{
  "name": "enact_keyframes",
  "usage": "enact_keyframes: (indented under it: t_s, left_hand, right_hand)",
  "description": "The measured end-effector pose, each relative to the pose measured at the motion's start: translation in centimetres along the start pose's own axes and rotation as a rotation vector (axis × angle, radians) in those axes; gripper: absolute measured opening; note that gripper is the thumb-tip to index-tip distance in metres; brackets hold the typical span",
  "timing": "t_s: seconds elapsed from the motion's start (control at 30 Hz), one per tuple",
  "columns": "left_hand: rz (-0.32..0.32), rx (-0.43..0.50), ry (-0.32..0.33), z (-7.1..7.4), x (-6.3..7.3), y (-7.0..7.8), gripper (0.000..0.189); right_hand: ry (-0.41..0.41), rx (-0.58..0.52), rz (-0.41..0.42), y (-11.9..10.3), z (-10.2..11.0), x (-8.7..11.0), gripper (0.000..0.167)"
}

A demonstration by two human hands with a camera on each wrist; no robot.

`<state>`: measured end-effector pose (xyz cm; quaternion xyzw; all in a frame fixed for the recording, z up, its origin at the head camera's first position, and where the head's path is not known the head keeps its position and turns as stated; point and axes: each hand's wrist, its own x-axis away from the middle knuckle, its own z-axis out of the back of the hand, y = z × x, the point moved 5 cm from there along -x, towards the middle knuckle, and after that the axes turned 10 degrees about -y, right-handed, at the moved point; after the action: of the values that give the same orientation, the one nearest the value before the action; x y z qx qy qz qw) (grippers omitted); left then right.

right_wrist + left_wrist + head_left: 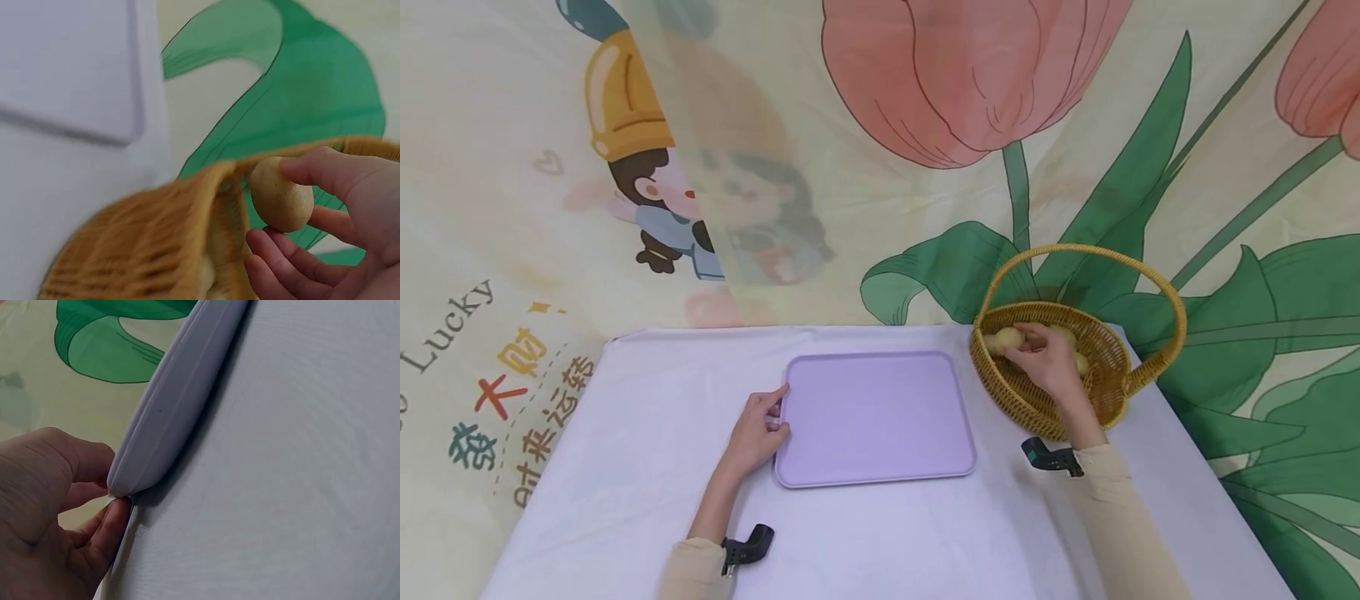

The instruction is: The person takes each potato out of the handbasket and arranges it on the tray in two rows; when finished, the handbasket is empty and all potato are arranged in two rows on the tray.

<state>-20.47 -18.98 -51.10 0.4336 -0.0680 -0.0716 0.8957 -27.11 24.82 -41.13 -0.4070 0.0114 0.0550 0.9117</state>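
Note:
My right hand (pixel 1047 360) is over the wicker basket (pixel 1011 396) and pinches a small potato (pixel 281 195) between thumb and fingers. In the right wrist view the potato appears beside the basket's rim, with the hand (pixel 337 231) coming from the right. More potatoes (pixel 1081 364) lie in the basket, partly hidden by the hand. On the table a lilac tray (pixel 874 421) lies flat, with nothing on it. My left hand (pixel 756 432) holds the tray's left edge with thumb and fingertips; in the left wrist view the fingers (pixel 103 534) meet the rim's end.
A white cloth covers the table (pixel 865 533). The basket's tall arched handle (pixel 1078 248) rises above its opening, near the table's right edge. Behind the table hangs a printed curtain (pixel 790 300) with tulips and cartoon figures.

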Motion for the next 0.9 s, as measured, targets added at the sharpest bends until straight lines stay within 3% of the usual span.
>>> enact_keyframes:
  t_s: [0.23, 0.63, 0.9]
  left_hand:
    - [-0.008, 0.005, 0.013, 0.1, -0.1, 0.1, 0.063]
    - [-0.003, 0.012, 0.014, -0.2, 0.0, -0.2, 0.062]
    - [0.01, 0.016, 0.015, -0.2, 0.0, -0.1, 0.062]
  right_hand:
    - [-0.054, -0.042, 0.076, -4.3, -2.4, -0.4, 0.042]
    - [-0.226, -0.162, 0.093, -7.5, -13.8, -2.1, 0.047]
    - [-0.313, -0.208, 0.096, -8.3, -18.8, -2.6, 0.047]
